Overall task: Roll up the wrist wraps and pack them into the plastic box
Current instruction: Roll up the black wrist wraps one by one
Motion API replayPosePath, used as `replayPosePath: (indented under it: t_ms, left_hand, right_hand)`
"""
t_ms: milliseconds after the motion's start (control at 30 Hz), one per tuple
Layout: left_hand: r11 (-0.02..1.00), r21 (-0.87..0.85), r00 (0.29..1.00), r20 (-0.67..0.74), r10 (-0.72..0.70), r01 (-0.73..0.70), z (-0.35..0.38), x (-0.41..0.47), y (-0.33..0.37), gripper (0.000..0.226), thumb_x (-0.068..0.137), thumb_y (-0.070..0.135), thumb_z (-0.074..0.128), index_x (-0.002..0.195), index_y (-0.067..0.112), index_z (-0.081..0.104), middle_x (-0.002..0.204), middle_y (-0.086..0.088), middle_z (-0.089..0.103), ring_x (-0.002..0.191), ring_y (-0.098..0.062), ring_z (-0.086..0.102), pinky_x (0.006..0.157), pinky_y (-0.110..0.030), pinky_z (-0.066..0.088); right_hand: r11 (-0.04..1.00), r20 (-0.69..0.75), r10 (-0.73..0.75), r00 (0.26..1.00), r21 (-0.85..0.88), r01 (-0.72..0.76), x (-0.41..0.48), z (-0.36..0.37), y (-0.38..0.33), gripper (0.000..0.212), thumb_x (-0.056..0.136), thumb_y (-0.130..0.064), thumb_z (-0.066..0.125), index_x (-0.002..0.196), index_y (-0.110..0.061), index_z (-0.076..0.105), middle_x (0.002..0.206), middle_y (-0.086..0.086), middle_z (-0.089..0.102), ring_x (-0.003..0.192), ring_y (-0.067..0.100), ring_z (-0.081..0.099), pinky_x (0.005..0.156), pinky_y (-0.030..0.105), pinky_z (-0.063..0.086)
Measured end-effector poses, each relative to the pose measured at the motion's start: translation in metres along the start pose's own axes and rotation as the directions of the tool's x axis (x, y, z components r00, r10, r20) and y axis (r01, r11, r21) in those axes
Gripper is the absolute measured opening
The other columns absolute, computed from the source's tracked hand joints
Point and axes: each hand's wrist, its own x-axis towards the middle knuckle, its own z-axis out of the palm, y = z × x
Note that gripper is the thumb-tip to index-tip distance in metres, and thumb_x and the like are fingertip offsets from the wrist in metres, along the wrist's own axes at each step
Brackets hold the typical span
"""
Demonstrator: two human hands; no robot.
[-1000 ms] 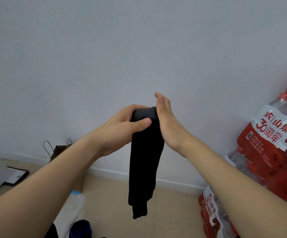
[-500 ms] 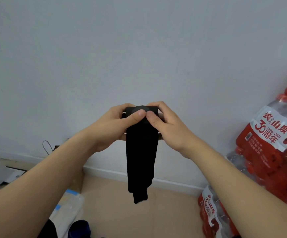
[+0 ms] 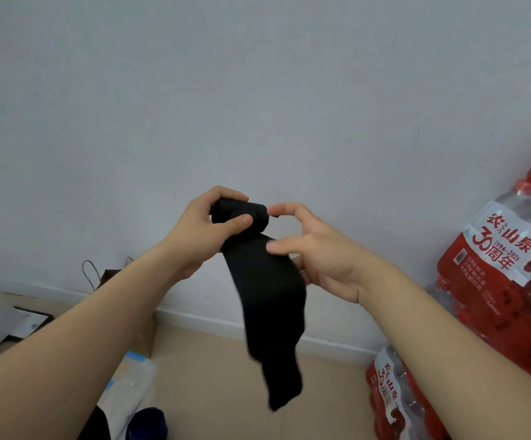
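I hold a black wrist wrap (image 3: 270,296) up in the air in front of a pale wall. Its top end is wound into a small roll, and the loose tail hangs down and swings to the right. My left hand (image 3: 200,236) grips the roll, thumb across its front and fingers over the top. My right hand (image 3: 324,258) is at the roll's right side: the index fingertip touches the roll's end, the thumb lies on the strip just below, and the other fingers curl behind the fabric. I do not see a plastic box.
Red shrink-wrapped packs of water bottles (image 3: 495,281) are stacked at the right, reaching down to the floor. A brown paper bag (image 3: 99,277) stands by the wall at left. Clear plastic packaging (image 3: 130,382) and a dark blue object (image 3: 148,423) lie on the beige floor below.
The roll at the top has grown thicker and the hanging tail has swung rightward. My right hand has shifted from the roll's front to its right end and the strip below.
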Motion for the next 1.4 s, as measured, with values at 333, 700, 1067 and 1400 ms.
replayPosePath:
  t_ms: [333,700,1067,1400]
  left_hand:
    - [0.941,-0.191,0.939,0.259,-0.225,0.279,-0.001,0.006,-0.008,0.046,0.105,0.027,0.039,0.129,0.003,0.07,0.126,-0.024,0.073,0.11,-0.036,0.075,0.092,-0.061,0.064]
    - [0.997,0.05,0.831,0.551,-0.074,0.056,0.017,-0.011,0.007,0.028,0.102,0.017,0.074,0.13,0.019,0.076,0.127,-0.011,0.077,0.114,-0.034,0.077,0.096,-0.043,0.064]
    - [0.993,0.101,0.967,0.242,-0.086,0.064,0.035,-0.02,0.019,0.054,0.074,0.019,0.08,0.125,0.016,0.063,0.12,-0.006,0.075,0.103,-0.019,0.079,0.091,-0.04,0.066]
    - [0.977,-0.007,0.965,0.153,-0.211,0.215,0.035,-0.024,0.021,0.037,0.093,0.011,0.084,0.122,0.009,0.062,0.121,-0.019,0.073,0.093,-0.031,0.082,0.078,-0.043,0.068]
  right_hand:
    - [0.936,-0.105,-0.265,0.958,0.211,0.282,0.004,-0.021,-0.003,0.035,0.101,-0.003,0.068,0.135,-0.012,0.069,0.114,0.008,0.082,0.099,0.028,0.081,0.075,0.031,0.063]
    - [0.963,-0.454,-0.267,0.85,-0.16,0.217,0.018,-0.037,0.018,0.015,0.108,-0.037,0.065,0.113,-0.029,0.077,0.101,0.001,0.083,0.091,0.019,0.082,0.073,0.034,0.067]
    - [0.936,-0.437,-0.293,0.85,-0.313,0.162,0.03,-0.014,0.025,0.023,0.113,-0.034,0.05,0.134,-0.031,0.06,0.122,-0.007,0.074,0.112,0.021,0.071,0.084,0.038,0.059]
    - [0.96,-0.481,-0.279,0.831,-0.167,0.226,0.033,0.002,0.021,0.015,0.108,-0.019,0.057,0.119,-0.023,0.066,0.106,0.004,0.08,0.093,0.024,0.076,0.063,0.028,0.055]
